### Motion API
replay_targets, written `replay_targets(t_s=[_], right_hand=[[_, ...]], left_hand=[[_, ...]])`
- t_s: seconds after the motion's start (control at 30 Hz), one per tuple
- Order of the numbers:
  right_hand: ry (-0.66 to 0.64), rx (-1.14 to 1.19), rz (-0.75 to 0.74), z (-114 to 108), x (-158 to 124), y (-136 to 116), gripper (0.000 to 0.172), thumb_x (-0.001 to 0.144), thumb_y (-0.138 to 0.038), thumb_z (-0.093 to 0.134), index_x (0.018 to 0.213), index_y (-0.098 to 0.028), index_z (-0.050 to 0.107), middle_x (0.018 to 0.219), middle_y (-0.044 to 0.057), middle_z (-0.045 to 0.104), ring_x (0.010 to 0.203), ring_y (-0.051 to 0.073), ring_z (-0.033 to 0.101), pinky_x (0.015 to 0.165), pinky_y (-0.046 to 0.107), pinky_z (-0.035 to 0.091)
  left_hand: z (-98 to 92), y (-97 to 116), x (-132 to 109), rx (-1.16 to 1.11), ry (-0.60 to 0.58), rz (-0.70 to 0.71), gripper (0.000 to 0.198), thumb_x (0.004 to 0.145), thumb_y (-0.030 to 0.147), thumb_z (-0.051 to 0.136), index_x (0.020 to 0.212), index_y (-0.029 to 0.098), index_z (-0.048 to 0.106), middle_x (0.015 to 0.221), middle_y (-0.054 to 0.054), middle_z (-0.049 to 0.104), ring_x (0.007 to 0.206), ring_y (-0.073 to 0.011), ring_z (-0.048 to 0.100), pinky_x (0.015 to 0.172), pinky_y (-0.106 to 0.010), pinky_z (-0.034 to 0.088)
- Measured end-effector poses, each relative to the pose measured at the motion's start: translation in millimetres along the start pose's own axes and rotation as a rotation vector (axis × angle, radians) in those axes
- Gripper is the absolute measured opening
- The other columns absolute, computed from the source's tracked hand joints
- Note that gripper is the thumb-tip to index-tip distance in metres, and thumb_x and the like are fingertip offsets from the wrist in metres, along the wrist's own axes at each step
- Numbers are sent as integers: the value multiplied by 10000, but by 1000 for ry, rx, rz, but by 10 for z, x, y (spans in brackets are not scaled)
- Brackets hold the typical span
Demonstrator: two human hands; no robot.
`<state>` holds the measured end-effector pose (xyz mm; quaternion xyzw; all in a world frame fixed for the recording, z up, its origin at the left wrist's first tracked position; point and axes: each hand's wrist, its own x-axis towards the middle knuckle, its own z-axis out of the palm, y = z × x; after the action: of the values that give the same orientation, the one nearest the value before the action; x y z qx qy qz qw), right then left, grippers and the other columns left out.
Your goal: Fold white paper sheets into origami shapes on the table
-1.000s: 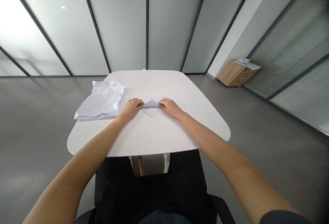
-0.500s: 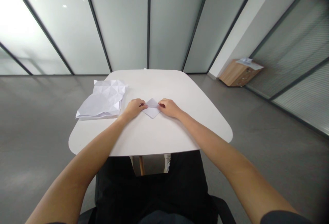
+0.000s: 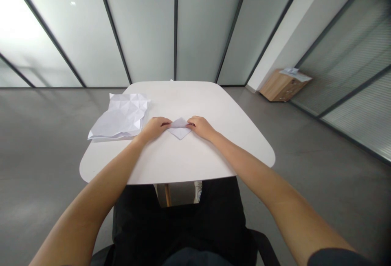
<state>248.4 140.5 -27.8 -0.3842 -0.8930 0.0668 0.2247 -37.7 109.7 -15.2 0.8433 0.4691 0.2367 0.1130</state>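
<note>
A small folded white paper [image 3: 179, 132] lies between my hands near the middle of the white table [image 3: 183, 164]. Its outline is a diamond, with a crease or raised layer running across it. My left hand [image 3: 157, 126] pinches its left corner between thumb and fingers. At the right corner, my right hand [image 3: 200, 127] grips the paper in the same way. The fingertips partly cover both corners.
A stack of creased white sheets [image 3: 122, 117] rests on the table's left side. Beyond the table stands a frosted glass wall [image 3: 146, 25]. A wooden cabinet [image 3: 279, 86] with papers on top is at the far right.
The upper part of the small paper now looks lifted or bent along the crease between my hands. My left hand has shifted slightly left. The whole view has moved a little.
</note>
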Motion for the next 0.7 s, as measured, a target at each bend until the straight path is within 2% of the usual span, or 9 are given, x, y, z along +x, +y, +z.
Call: replay_targets(t_s=[0.2,0.43,0.57,0.7], right_hand=[[-7,-74,-11,-38,-39,-70,136,999,-244,657,964,-174,768,917,62,697,860,183,632,789,271,415],[-27,-123,-78,-61,-78,-107,172,1025,-216,596,1041,-164,759,999,84,706,937,186,652,851,272,450],[-43,-133,-136,-72,-97,-98,200,1000,-131,575,1078,-155,757,1044,101,714,967,197,662,894,290,471],[-48,-123,-166,-84,-115,-76,231,999,-123,563,1114,-161,759,1073,106,719,998,204,669,927,310,493]], left_hand=[[22,7,-27,104,26,-3,269,946,281,583,1075,260,818,1084,-33,813,989,-218,742,921,-298,527],[17,119,-120,188,33,110,281,976,246,527,1084,243,786,1084,-47,787,978,-207,724,883,-300,526],[18,134,-126,252,4,144,283,979,228,519,1087,248,780,1067,-60,773,980,-210,723,878,-307,529],[-8,117,-144,275,-33,141,319,970,189,515,1140,252,778,1099,-63,777,988,-205,732,882,-296,537]])
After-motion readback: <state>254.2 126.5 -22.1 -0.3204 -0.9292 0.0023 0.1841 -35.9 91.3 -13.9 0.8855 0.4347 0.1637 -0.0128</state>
